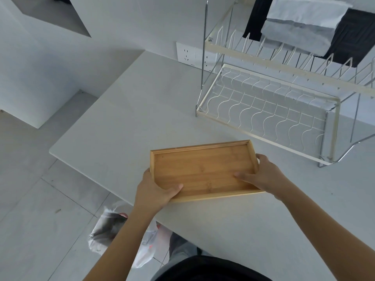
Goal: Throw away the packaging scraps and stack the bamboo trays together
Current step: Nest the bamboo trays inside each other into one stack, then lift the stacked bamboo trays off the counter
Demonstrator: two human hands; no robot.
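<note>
Pale grey tiles and white walls surround a white desk [121,122], and we look down on it from above. We hold a bamboo tray [203,169] over the near part of the desk, close to its left front edge. Whether the tray touches the desk or hangs just above it, we cannot tell. Our left hand [154,189] takes the tray's near left corner, its grip closed on the rim with the thumb lying inside on the tray floor. Our right hand [261,175] closes on the right short side in the same way, thumb inside, fingers curled round the outer edge. We see a single tray only; it sits upright with nothing in it.

Beyond the tray, to the right, a two-tier wire dish rack [263,110] stands on the desk, well apart from our hands. Folded cloths [300,23], grey and dark, lie on its upper tier. A wall socket [186,53] shows behind the rack's left post.

On the floor [30,199] beside the desk's near edge, under our left forearm, sits a crumpled plastic bag [107,230].
</note>
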